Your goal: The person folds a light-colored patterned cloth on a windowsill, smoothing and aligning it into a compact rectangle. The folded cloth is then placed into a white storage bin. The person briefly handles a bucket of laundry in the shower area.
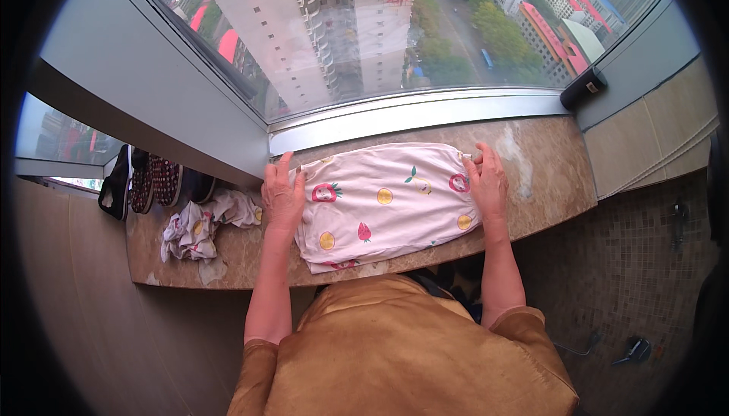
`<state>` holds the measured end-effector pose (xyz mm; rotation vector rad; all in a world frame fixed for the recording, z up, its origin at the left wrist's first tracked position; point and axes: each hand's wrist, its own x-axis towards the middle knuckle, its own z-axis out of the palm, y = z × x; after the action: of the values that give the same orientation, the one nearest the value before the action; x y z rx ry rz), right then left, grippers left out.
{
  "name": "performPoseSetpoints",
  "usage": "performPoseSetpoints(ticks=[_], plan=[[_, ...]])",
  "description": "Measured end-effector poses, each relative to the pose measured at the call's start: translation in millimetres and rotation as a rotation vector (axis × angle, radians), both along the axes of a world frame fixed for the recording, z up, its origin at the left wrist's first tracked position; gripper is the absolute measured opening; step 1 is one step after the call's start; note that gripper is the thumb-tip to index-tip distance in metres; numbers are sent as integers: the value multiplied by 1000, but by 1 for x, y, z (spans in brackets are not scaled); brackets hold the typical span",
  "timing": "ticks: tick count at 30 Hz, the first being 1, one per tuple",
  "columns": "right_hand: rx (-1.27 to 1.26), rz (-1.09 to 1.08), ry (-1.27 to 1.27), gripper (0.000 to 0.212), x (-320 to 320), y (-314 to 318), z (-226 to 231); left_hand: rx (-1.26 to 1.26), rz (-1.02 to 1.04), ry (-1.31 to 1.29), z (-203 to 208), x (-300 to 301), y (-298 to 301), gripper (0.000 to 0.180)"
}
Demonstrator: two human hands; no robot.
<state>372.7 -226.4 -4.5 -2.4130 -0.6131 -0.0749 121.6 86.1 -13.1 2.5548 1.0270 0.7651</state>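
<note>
A pale pink garment (395, 222) printed with strawberries, oranges and other fruit lies folded into a rough rectangle on the brown marble sill (547, 188). At its left edge rests my left hand (284, 197), fingers apart, with the thumb against the cloth. My right hand (490, 182) is at the upper right corner, its thumb on the fabric and its fingers spread along the side. Each hand has its fingertips partly over or past the cloth's edge. What kind of garment it is cannot be told from this folded shape.
Left of my arm lies a crumpled cloth (190, 232) with a similar fruit print. Several shoes (156, 181) stand against the window frame beyond it. A black cylinder (583, 89) sits at the sill's far right corner. Behind the sill is a large window (364, 36).
</note>
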Motion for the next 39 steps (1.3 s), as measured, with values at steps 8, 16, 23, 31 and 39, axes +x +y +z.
performPoseSetpoints(ticks=[8, 16, 23, 31, 39], plan=[[95, 107, -158, 14, -1, 3, -10, -176, -56, -64, -14, 6, 10, 18], [321, 16, 56, 8, 10, 6, -16, 50, 59, -190, -9, -5, 12, 5], [275, 71, 66, 11, 17, 12, -16, 135, 190, 52, -14, 6, 12, 9], [168, 288, 130, 14, 2, 4, 5, 252, 130, -76, 2, -15, -4, 10], [109, 195, 39, 12, 9, 12, -3, 217, 182, 84, -7, -29, -3, 8]])
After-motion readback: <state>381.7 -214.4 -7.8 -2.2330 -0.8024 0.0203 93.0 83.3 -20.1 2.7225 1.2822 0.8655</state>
